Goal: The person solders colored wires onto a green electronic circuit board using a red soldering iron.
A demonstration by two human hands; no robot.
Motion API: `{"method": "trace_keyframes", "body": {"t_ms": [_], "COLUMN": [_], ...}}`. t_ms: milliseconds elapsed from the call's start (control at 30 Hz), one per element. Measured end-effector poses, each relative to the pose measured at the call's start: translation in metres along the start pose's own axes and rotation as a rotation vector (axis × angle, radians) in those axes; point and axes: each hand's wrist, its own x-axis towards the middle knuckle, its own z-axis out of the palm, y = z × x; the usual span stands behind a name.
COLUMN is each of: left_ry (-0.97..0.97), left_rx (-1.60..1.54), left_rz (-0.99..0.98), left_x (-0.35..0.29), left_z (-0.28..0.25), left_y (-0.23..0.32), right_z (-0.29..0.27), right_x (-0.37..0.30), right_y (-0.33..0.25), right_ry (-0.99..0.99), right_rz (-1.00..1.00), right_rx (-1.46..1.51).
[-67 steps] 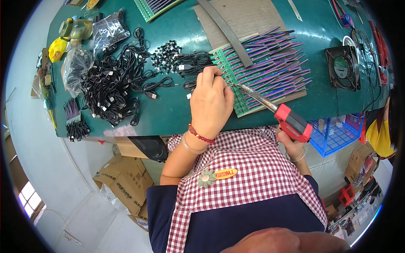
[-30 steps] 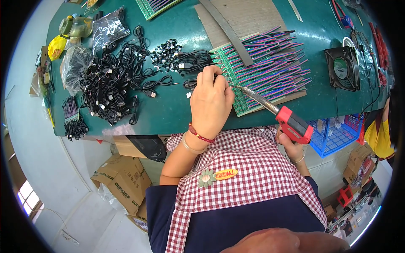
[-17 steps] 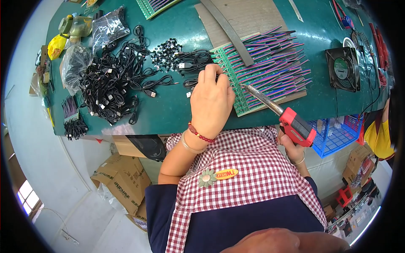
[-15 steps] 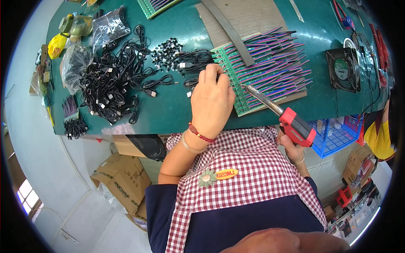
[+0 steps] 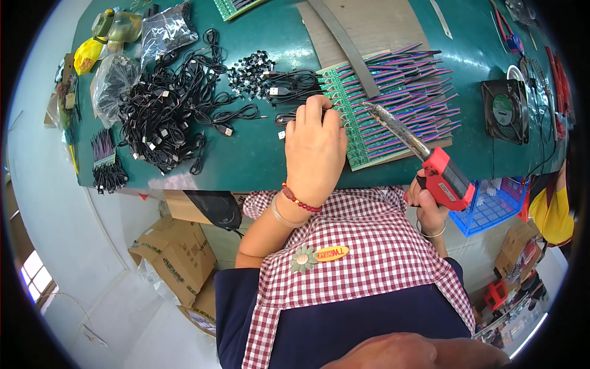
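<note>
Iron (image 5: 425, 155) slants lengthwise over the board (image 5: 356, 136), tip far-left, right hand (image 5: 429, 204) gripping it.
Left hand (image 5: 315, 150) bent at board's left edge, grip hidden; iron's tip has shifted farther up.

A soldering iron (image 5: 439, 162), circuit boards (image 5: 357, 149) and heaped cables (image 5: 161, 125) mark this electronics workshop.

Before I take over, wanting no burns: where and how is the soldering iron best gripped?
By its thick red and black handle, probably from the person's near right side, where the right hand wraps it. The long metal barrel, likely hot, slants forward and left toward the green boards.
</note>
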Motion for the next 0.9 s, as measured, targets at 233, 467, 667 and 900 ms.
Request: {"method": "trace_keyframes", "body": {"t_ms": [233,467,667,900], "left_ry": [0.034,0.123,0.000,0.065], "left_rx": [-0.011,0.183,0.377,-0.233], "left_rz": [-0.039,-0.164,-0.090,-0.170], "left_x": [-0.006,-0.009,-0.016,-0.021], "left_z": [0.001,-0.053,-0.057,-0.059], "left_y": [-0.002,-0.053,-0.113,-0.114], "right_z": [-0.010,-0.001,0.004,0.024], "right_x": [-0.008,-0.003,0.009,0.014], "right_y": [0.006,-0.005,-0.007,-0.022], "right_ry": [-0.066,0.050,-0.001,0.026], "right_rz": [0.062,0.039,-0.022,-0.052], "right_rx": [-0.093,0.017,-0.001,0.145]}}
